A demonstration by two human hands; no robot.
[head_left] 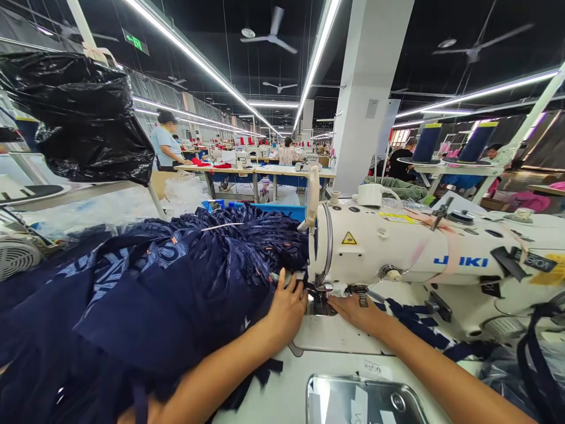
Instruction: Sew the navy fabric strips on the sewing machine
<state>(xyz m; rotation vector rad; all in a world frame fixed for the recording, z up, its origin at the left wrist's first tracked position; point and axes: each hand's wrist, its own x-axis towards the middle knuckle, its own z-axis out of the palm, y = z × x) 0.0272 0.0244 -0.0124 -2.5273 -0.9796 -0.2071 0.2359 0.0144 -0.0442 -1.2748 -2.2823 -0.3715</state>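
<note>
A white sewing machine [424, 253] stands on the table in front of me. A big pile of navy blue fabric [145, 294] lies to its left and spills toward me. My left hand [286, 309] rests flat on the fabric's edge just left of the needle [318, 291], pressing it down. My right hand [357, 312] lies on the machine bed right of the needle, fingers reaching under the head. Navy strips [415, 321] trail behind my right wrist. The presser foot is mostly hidden by my fingers.
A metal plate [362, 400] is set into the table near me. A black plastic bag [83, 118] hangs at upper left. Blue thread cones [479, 141] stand on a rack at right. Other people [165, 144] work at tables [256, 171] farther back.
</note>
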